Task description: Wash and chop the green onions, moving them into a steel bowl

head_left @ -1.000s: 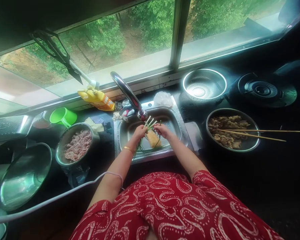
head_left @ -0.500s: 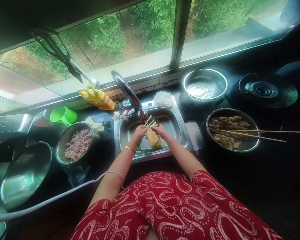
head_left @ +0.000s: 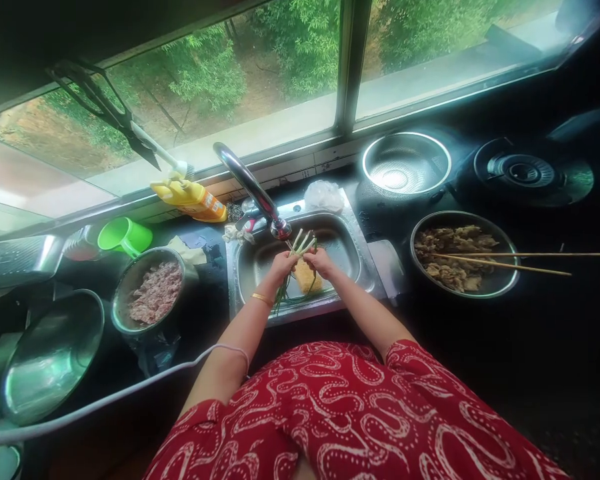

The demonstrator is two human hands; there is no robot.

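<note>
Both hands, left hand point(head_left: 281, 265) and right hand point(head_left: 321, 259), grip the scallions point(head_left: 300, 244) (white ends up, green tails trailing)

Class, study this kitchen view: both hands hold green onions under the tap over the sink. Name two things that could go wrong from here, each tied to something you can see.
1. The left hand and right hand grip the green onions close under the tap; loose stalks might slip into the sink.
2. The chopsticks lie across the bowl of cooked food and overhang its rim; a passing elbow could knock them off.
</note>
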